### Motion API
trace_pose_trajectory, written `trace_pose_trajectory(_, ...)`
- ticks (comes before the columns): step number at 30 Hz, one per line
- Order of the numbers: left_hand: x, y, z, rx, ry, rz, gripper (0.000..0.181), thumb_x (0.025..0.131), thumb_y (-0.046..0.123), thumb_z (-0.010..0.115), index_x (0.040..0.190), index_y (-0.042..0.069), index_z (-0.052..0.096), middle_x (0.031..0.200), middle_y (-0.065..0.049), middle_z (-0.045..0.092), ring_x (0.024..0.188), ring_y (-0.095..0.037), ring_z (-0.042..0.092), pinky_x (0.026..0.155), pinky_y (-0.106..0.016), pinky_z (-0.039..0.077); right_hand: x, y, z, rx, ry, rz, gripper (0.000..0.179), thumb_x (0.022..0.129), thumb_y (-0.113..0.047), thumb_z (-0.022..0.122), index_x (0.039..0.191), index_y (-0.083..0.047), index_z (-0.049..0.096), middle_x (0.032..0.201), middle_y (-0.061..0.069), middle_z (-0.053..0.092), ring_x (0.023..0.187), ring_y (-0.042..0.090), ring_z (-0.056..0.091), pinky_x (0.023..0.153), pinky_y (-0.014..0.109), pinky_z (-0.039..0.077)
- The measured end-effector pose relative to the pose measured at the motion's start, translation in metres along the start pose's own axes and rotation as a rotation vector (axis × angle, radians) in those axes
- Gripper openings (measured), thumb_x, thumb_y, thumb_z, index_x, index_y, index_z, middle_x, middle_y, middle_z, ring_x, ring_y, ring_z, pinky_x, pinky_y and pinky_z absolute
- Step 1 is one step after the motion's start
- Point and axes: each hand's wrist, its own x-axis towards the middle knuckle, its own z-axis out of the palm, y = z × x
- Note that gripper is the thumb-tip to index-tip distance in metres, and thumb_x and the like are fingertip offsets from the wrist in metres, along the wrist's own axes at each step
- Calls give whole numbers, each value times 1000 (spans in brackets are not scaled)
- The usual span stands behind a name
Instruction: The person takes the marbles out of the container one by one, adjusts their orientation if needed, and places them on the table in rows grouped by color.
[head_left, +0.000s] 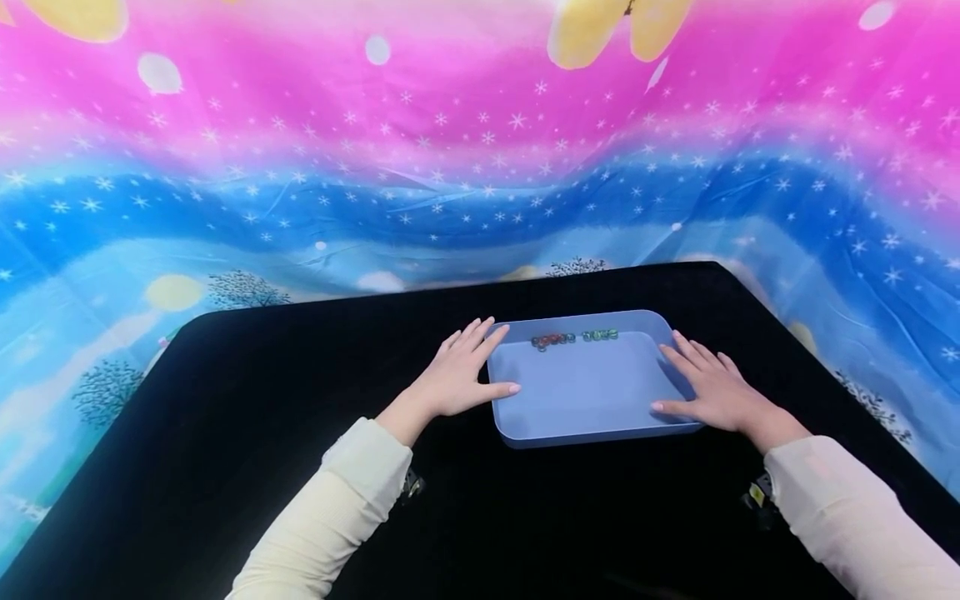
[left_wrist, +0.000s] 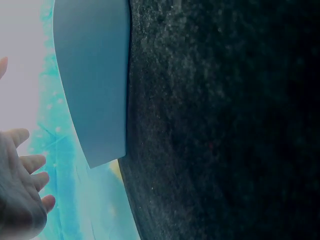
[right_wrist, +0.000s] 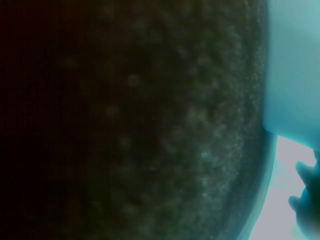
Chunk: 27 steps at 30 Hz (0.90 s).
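A shallow blue-grey tray (head_left: 577, 379) with rounded corners sits on the black-covered table. Along its far wall lie several small glassy marbles, a reddish and dark group (head_left: 553, 340) on the left and a greenish group (head_left: 600, 335) just right of it. My left hand (head_left: 459, 375) is spread at the tray's left side, fingers straight and thumb reaching over the rim. At the right side my right hand (head_left: 712, 387) mirrors it, fingers extended and thumb over the near right corner. In the left wrist view the left hand (left_wrist: 20, 185) appears beside the tray's outer wall (left_wrist: 92, 85).
The black tablecloth (head_left: 262, 433) spreads around the tray, its far edge close behind it. A pink and blue curtain (head_left: 450, 167) with snowflakes hangs behind the table and down both sides. Small dark devices sit at both wrists.
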Motion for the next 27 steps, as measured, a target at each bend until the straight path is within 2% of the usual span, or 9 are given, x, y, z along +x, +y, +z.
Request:
trace_pose_trajectory(7, 8, -1, 6, -87, -1, 24, 85, 75, 69, 37, 140, 21, 11, 144, 2, 2, 130, -15, -2, 102, -41, 4, 0, 0, 1, 11, 3, 1, 89, 75, -57, 52, 138, -5, 15, 142, 17, -3, 125, 42, 3, 90, 63, 1)
trace_pose_trajectory(14, 17, -2, 10, -156, -24, 30, 84, 75, 66, 42, 140, 21, 13, 143, 4, 4, 129, -12, -1, 101, -45, 8, 2, 1, 1, 26, -11, 16, 90, 75, -58, 51, 139, -7, 13, 142, 15, -5, 125, 41, 2, 90, 63, 0)
trace_pose_trajectory(19, 23, -1, 12, -174, -39, 37, 83, 76, 64, 43, 140, 21, 13, 143, 2, 6, 130, -16, 2, 100, -47, 10, 3, 1, 0, 32, -19, 26, 91, 75, -59, 51, 139, -7, 13, 142, 16, -5, 125, 41, 2, 91, 63, -1)
trace_pose_trajectory(27, 30, 2, 14, -214, -62, 47, 81, 77, 59, 48, 139, 19, 15, 143, 1, 8, 130, -15, 1, 101, -46, 12, 3, 2, 2, 27, -9, 22, 90, 75, -58, 52, 139, -6, 14, 142, 17, -3, 125, 41, 3, 91, 62, 0)
